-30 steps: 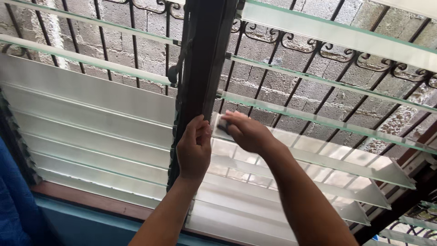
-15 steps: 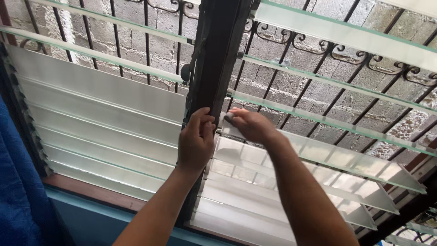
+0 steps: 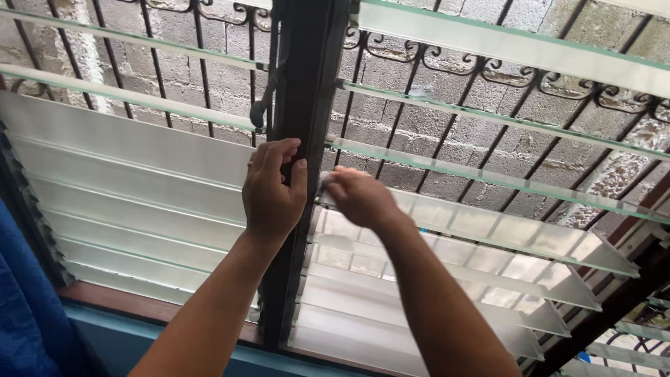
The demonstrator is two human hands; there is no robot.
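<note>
The frosted glass slat (image 3: 481, 227) under the right hand (image 3: 356, 195) is the thing being worked on. It runs long and narrow from the dark centre post (image 3: 303, 139) away to the right and slightly downward, so its long axis leads off from the right hand's fingertips toward the far right frame. The right hand lies on the slat's left end, just beside the post, palm down, fingers curled over a small pale pad or cloth (image 3: 325, 183), of which only a corner shows; what exactly it is cannot be told. This hand is the nearer one: it touches the slat, with the whole free length lying to its right.

The left hand (image 3: 272, 192) sits just left of the right one, fingers and thumb clasped round the centre post, apart from the slat itself.

Below the right hand further frosted slats (image 3: 391, 307) step down in a stack, tilted open. Above both hands clear glass slats (image 3: 488, 174) lie nearly flat, and through them show black iron bars (image 3: 398, 126) with scrollwork and a grey block wall (image 3: 433, 119). Left of the left hand is a second bank of frosted slats (image 3: 125, 181), closed flatter. Lower left, a blue cloth (image 3: 21, 314) hangs at the edge.
</note>
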